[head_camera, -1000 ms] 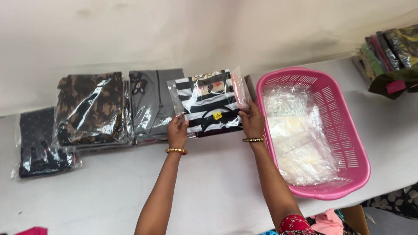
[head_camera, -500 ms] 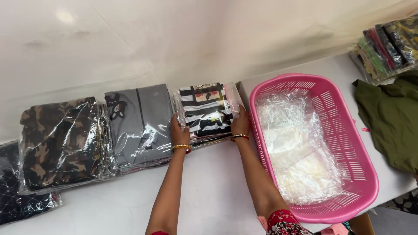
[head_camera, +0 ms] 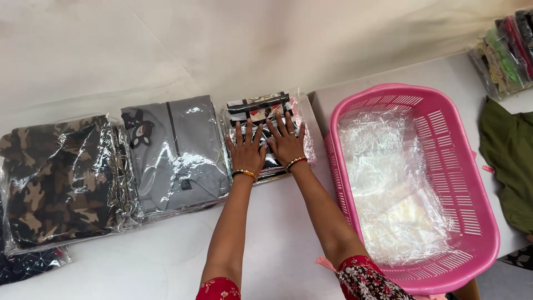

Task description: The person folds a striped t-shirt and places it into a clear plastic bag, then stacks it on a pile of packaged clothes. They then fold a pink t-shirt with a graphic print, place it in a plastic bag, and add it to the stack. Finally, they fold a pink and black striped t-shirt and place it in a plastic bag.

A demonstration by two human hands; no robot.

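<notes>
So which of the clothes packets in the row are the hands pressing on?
The black-and-white striped garment in a clear plastic bag, at the right end of the row beside the pink plastic basket. Left hand and right hand lie flat on it; the grey and camouflage packets are untouched.

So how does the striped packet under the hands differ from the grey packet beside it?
The striped packet is black and white and looks smaller; the grey packet is plain grey with a small dark figure. Left hand and right hand lie flat on the striped packet; the grey packet lies untouched. Both are folded clothes in clear plastic.
</notes>
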